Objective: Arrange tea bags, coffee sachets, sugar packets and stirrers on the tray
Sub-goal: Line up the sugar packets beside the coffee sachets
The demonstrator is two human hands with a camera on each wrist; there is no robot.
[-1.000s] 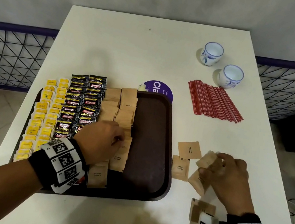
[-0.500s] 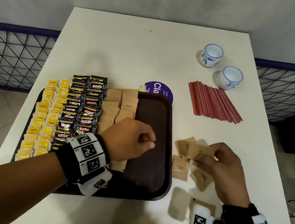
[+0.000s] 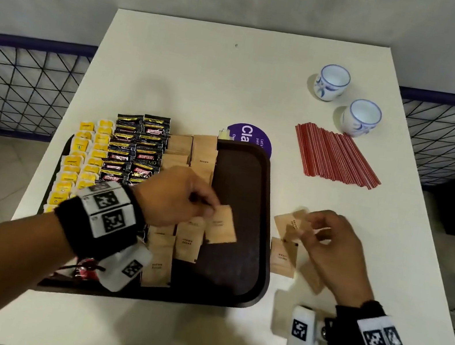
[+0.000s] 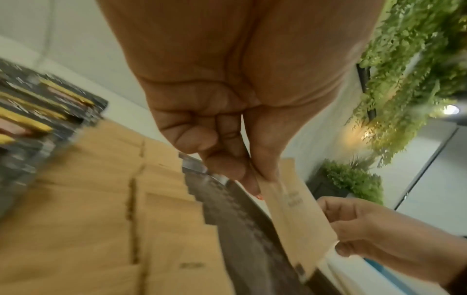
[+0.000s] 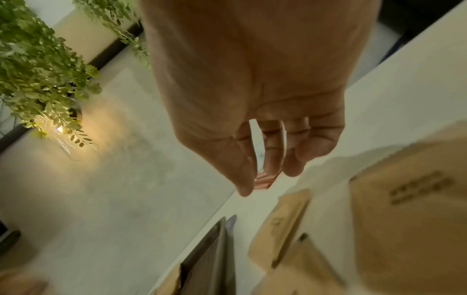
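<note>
White tabletop (image 3: pixel 206 77) spreads under me, backed by a pale wall and dark wire mesh on both sides. On it sits the dark brown tray (image 3: pixel 244 205), its left part filled with rows of yellow tea bags (image 3: pixel 81 165), black coffee sachets (image 3: pixel 136 150) and brown sugar packets (image 3: pixel 190 153), its right part bare. My left hand (image 3: pixel 176 196) hovers over the tray and pinches one brown packet (image 3: pixel 221 224) by its top edge between thumb and fingertips, so it hangs above the bare strip just beside the sugar rows. My right hand (image 3: pixel 331 248) is over the table right of the tray, fingers loosely bent and holding nothing, above a few loose packets (image 3: pixel 283 256) lying on the tabletop. Farther back lie the red stirrers (image 3: pixel 335 158) in a flat bundle, near two white-and-blue cups (image 3: pixel 331 82), and a purple round sticker (image 3: pixel 248 139) shows behind the tray's far rim.
</note>
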